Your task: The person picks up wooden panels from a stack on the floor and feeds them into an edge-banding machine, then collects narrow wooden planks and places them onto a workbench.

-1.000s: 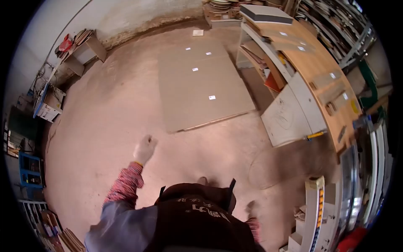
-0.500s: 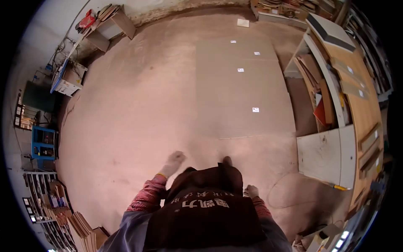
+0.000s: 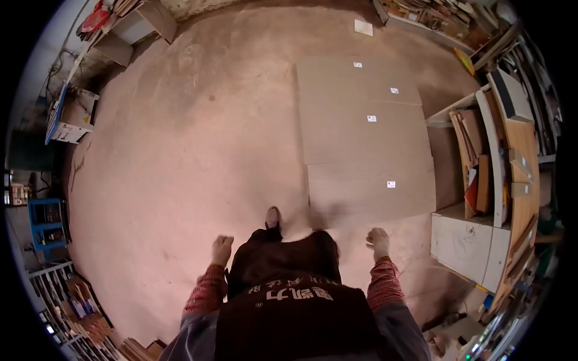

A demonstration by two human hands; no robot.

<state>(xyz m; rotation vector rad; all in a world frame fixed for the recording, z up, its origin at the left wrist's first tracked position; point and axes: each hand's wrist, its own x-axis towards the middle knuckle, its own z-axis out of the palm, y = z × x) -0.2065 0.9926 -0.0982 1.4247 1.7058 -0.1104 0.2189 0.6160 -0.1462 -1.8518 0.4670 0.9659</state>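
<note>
My left hand (image 3: 222,248) hangs over the bare floor beside my dark apron (image 3: 289,325), fingers curled in, with no object showing in it. On the other side, my right hand (image 3: 378,240) is held forward with its fingers bent, and I see nothing in it either. It is nearest to the flat cardboard sheets (image 3: 361,144), which lie on the floor ahead and to the right with several small white labels on them. Neither hand touches anything. One shoe (image 3: 273,216) shows in front of the apron, left of the sheets.
To the right stands a wooden-topped workbench (image 3: 522,198) with cardboard pieces (image 3: 472,135) on its shelf. A blue rack (image 3: 48,224) and a white box-like unit (image 3: 78,114) line the left side. A small pale sheet (image 3: 363,27) lies on the floor far ahead.
I have stepped forward, so the cardboard sheets appear closer and further right. My right hand has swung forward and my left hand back. A different foot is now in front.
</note>
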